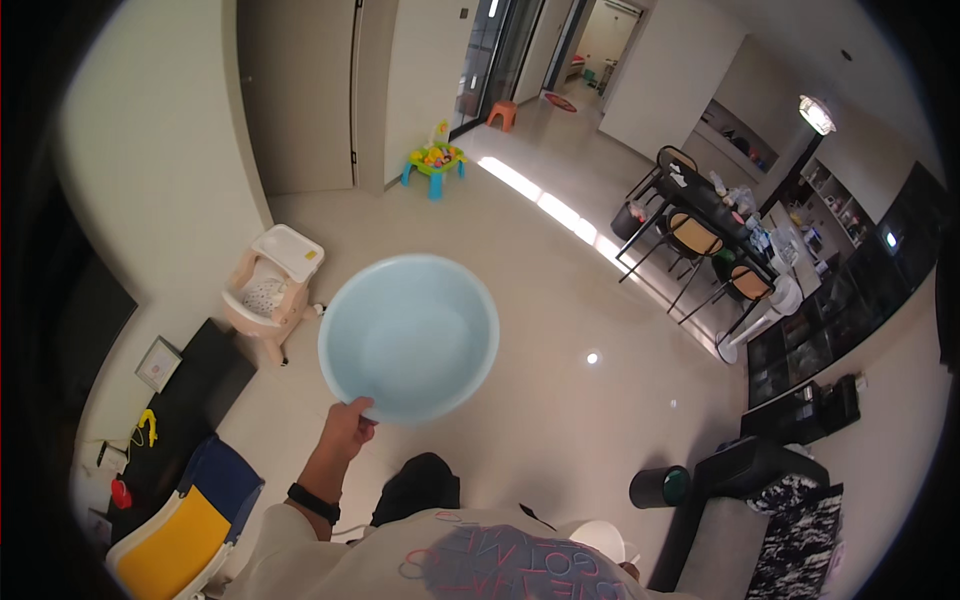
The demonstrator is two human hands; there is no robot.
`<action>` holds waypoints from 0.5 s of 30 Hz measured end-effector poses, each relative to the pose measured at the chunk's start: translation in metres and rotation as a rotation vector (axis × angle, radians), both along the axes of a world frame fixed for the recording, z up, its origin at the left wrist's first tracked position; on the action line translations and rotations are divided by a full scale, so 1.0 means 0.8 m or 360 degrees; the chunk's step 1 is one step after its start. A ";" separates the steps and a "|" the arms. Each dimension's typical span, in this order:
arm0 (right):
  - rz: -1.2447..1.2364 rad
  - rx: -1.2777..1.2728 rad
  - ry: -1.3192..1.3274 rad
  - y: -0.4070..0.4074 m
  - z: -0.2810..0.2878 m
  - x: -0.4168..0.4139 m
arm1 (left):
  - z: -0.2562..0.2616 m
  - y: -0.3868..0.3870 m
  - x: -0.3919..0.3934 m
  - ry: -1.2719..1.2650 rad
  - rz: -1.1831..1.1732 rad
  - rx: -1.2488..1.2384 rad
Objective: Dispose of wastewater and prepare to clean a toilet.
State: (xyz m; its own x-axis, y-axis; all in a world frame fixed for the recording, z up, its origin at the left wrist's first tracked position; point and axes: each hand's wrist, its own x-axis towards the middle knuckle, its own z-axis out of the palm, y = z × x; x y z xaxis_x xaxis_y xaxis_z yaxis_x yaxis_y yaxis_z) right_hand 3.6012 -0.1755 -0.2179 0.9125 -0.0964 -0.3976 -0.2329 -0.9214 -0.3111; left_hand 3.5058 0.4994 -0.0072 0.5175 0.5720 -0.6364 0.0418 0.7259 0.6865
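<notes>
My left hand (351, 429) grips the near rim of a round light-blue plastic basin (411, 337), thumb over the edge. The basin is held out in front of me above the tiled floor, and no contents show inside it. A dark band (313, 503) circles the left wrist. Low in the view, beside my shirt, part of a white rounded object (600, 538) shows. A small patch of what looks like my right hand (631, 571) is next to it. My shirt hides most of that area, so its grip does not show.
To the left stand a child's high chair (270, 289), a black low cabinet (180, 390) and a blue-yellow folding item (187, 517). A toy table (435, 159) is ahead. Rightward are a dining table (705, 195), a floor fan (757, 322), a dark bin (658, 487) and a sofa (716, 544).
</notes>
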 end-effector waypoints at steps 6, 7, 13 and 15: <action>0.0182 -0.0210 -0.0036 0.141 0.087 0.130 | 0.019 0.089 0.171 -0.0071 -0.0050 0.0166; 0.0119 -0.0150 -0.0120 0.175 0.110 0.160 | 0.021 0.109 0.207 -0.0125 -0.0099 0.0208; -0.1954 0.1678 -0.0027 0.243 0.107 0.357 | 0.009 0.189 0.400 -0.0144 -0.0347 0.0132; -0.2048 0.1696 -0.0039 0.270 0.106 0.415 | 0.013 0.205 0.452 -0.0106 -0.0382 0.0116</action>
State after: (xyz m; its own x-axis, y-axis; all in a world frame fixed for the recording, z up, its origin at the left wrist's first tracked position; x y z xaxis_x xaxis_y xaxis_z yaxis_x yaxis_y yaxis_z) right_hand 3.9334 0.0403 -0.1330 0.4646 -0.4517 -0.7617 -0.6048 0.4664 -0.6455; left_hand 3.8674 0.6637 0.0030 0.6834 0.4712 -0.5576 0.1596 0.6490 0.7439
